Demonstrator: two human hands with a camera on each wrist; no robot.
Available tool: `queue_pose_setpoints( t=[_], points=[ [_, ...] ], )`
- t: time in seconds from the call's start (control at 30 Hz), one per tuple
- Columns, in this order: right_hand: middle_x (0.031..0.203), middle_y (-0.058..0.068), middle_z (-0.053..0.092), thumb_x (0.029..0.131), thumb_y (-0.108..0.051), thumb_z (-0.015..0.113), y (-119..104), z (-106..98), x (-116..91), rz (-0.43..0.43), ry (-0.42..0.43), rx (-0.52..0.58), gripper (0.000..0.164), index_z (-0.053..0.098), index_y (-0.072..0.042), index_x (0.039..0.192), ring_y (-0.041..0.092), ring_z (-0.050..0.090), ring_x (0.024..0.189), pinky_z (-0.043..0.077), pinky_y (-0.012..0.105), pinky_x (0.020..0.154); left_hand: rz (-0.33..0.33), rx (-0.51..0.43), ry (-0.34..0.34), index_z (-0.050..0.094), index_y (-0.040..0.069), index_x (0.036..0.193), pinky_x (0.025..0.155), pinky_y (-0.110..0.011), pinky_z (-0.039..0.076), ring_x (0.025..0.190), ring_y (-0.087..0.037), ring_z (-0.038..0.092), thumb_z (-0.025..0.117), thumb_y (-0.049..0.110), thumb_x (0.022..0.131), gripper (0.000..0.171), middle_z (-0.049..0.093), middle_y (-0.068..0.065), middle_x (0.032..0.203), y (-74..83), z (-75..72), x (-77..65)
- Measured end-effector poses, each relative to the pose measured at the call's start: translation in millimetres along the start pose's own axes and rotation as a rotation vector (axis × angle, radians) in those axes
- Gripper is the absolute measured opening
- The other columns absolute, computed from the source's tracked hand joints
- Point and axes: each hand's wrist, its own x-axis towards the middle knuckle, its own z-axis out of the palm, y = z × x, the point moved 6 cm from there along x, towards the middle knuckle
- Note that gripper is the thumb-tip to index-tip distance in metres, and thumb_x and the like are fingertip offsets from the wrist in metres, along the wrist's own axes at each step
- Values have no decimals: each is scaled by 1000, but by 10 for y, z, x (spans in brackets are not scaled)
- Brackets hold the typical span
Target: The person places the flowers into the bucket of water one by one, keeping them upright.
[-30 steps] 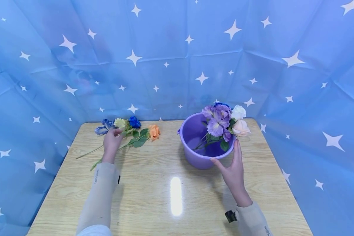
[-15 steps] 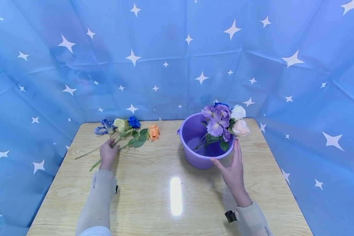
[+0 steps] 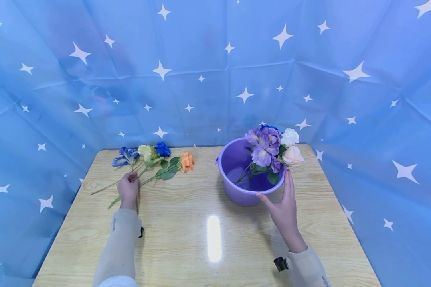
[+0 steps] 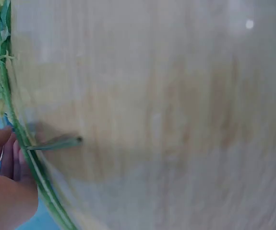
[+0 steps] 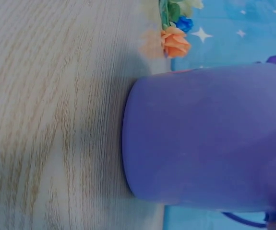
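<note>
the left hand [image 3: 127,192] is nearer the blue iris [image 3: 125,157]; its fingers seem to grasp the stem [image 4: 56,143], bloom just beyond, length slanting back personward; the right hand [image 3: 285,217], well apart, rests straight, unclenched fingers against the bucket [image 3: 240,196].

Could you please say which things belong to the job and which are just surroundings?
Likely the job:
round purple bucket
purple, blue, white, pale pink flowers in it
loose blue, yellow, orange flowers

Surroundings:
blue star-patterned cloth backdrop
wood-grain table
</note>
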Motion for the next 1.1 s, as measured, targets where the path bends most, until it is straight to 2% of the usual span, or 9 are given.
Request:
queue_pose_setpoints(
  t=[0.07, 0.17, 0.37, 0.57, 0.77, 0.9, 1.1],
  points=[
    [169, 8, 8, 79, -27, 86, 4, 2, 0, 1, 0, -1, 113, 9, -17, 161, 26, 11, 156, 16, 53, 126, -9, -22, 45, 62, -4, 127, 102, -47, 51, 118, -37, 60, 57, -1, 95, 32, 63, -26, 127, -37, -22, 3],
    [169, 7, 8, 79, -27, 86, 6, 2, 2, 1, 1, -2, 113, 9, -17, 161, 26, 11, 156, 17, 54, 126, -45, -36, 65, 61, -2, 129, 99, -46, 52, 117, -36, 60, 58, 1, 95, 34, 63, -25, 129, -81, -43, 26],
    [169, 9, 9, 79, -26, 86, -10, 1, 1, -5, 3, -3, 113, 9, -17, 161, 27, 11, 156, 17, 54, 126, -134, -41, 27, 56, 1, 136, 104, -45, 50, 121, -34, 59, 62, 8, 96, 42, 62, -20, 133, -122, -77, 116],
    [169, 5, 8, 79, -26, 86, -16, 0, -5, 2, -1, -15, 113, 9, -16, 161, 26, 11, 156, 18, 53, 126, -175, -14, 24, 57, 3, 137, 104, -44, 49, 119, -32, 62, 65, 13, 95, 44, 65, -19, 132, -102, -120, 155],
    [169, 5, 7, 80, -27, 85, -21, 1, -11, 9, -9, -29, 112, 9, -15, 161, 28, 11, 156, 18, 54, 125, -203, 2, 6, 57, 5, 138, 106, -44, 48, 118, -32, 63, 66, 10, 95, 45, 67, -18, 128, -101, -134, 155],
    [169, 4, 8, 79, -27, 85, -18, 1, -7, -1, -4, -31, 112, 10, -15, 161, 28, 11, 156, 17, 54, 126, -218, 2, 9, 55, 6, 140, 91, -37, 53, 114, -32, 65, 66, 12, 95, 46, 68, -18, 127, -117, -144, 159],
    [169, 3, 8, 79, -27, 85, -14, 0, -6, -3, 0, -36, 112, 10, -15, 161, 27, 11, 156, 17, 54, 126, -202, 48, 41, 61, 5, 133, 81, -34, 53, 111, -33, 65, 63, 17, 95, 39, 68, -19, 125, -103, -176, 148]
  ],
)
